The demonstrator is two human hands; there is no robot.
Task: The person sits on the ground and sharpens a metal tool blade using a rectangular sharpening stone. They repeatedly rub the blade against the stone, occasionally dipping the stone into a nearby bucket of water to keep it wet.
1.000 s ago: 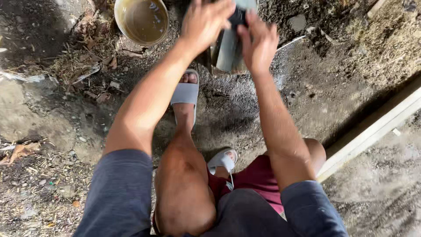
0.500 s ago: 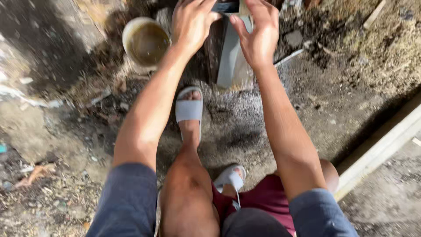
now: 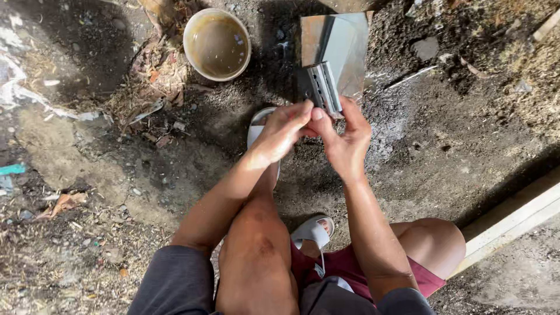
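Metal bracket [image 3: 324, 87], grey, slotted and channel-shaped, sits pinched between my left hand [image 3: 282, 133] and right hand [image 3: 345, 142], above rusty sheet metal [image 3: 344, 46].

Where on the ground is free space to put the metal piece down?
Bare dirt lies right of the right hand, toward the white beam. Crowded on the left: bucket, dry leaves and left hand over the sandal.

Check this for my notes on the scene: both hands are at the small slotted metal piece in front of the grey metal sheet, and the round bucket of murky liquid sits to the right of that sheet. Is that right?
Not quite. The head view shows the round bucket of murky liquid to the left of the grey metal sheet, not the right. The rest holds: the left hand and right hand are both at the small slotted metal piece.
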